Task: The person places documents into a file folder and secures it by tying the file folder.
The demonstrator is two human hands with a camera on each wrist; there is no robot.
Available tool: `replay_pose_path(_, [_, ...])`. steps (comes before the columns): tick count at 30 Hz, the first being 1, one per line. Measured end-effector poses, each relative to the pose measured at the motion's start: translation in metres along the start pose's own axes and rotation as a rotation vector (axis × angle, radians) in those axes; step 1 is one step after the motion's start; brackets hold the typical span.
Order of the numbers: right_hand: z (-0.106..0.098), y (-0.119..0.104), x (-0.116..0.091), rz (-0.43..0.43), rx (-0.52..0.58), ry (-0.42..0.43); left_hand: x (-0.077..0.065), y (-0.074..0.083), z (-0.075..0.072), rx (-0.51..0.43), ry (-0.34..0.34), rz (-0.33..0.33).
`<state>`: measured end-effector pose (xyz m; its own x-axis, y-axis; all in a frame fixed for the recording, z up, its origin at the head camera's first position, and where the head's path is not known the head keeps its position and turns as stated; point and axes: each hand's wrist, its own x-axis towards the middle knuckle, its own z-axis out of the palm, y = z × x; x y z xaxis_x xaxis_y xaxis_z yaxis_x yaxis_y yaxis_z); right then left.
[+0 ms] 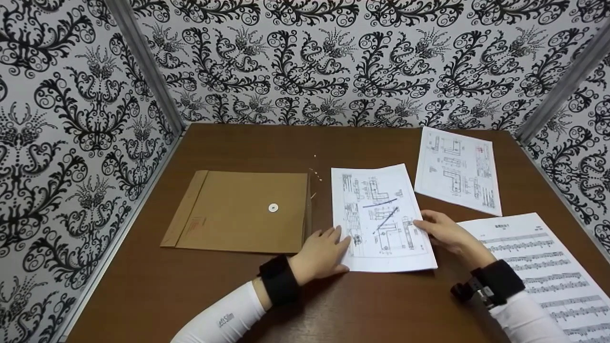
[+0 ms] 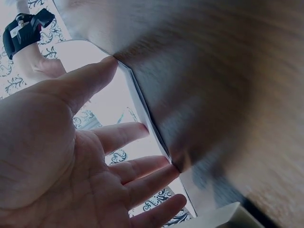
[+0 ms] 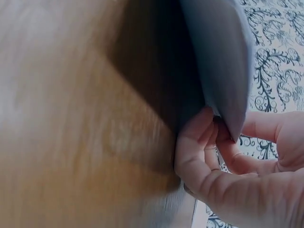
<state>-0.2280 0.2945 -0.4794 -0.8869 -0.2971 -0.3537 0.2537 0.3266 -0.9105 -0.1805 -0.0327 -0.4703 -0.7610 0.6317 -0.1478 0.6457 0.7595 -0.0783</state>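
Observation:
A small stack of white drawing sheets (image 1: 371,190), printed with technical drawings and marked with two blue pen strokes, lies between the two hands. My left hand (image 1: 321,255) touches its left edge, and in the left wrist view the fingers (image 2: 128,135) are spread and nearly straight along the paper edges. On the opposite side my right hand (image 1: 445,233) pinches the right edge between thumb and curled fingers. The right wrist view shows that side of the paper (image 3: 223,52) lifted off the tabletop.
Left of the stack lies a brown paper envelope (image 1: 243,214) with a white round button and a string at its side. Another drawing sheet (image 1: 457,171) rests at the back right. Sheet music (image 1: 548,271) lies under the right forearm. Patterned walls (image 1: 305,62) enclose the brown table (image 1: 228,295).

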Motion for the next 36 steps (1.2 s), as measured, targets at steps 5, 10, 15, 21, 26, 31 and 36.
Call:
replay_pose_path(5, [0.009, 0.003, -0.002, -0.029, -0.036, -0.025, 0.000, 0.001, 0.001, -0.013, 0.001, -0.004])
replay_pose_path(10, [0.019, 0.004, -0.006, -0.074, -0.127, 0.036, 0.000, 0.001, 0.002, -0.007, 0.004, -0.002])
replay_pose_path(15, [0.028, 0.004, -0.010, -0.097, -0.232, 0.134, 0.000, 0.001, 0.002, -0.010, 0.007, 0.001])
replay_pose_path(21, [0.033, 0.003, -0.011, -0.108, -0.238, 0.207, -0.001, 0.002, 0.005, -0.043, 0.019, -0.009])
replay_pose_path(26, [0.031, 0.003, -0.012, -0.138, -0.215, 0.214, -0.001, 0.002, 0.005, -0.049, 0.022, -0.011])
replay_pose_path(31, [0.027, 0.002, -0.014, -0.159, -0.148, 0.190, -0.002, 0.000, 0.006, -0.040, 0.036, 0.010])
replay_pose_path(36, [0.024, 0.000, -0.016, -0.178, -0.106, 0.191, -0.003, -0.003, 0.004, -0.088, 0.044, 0.037])
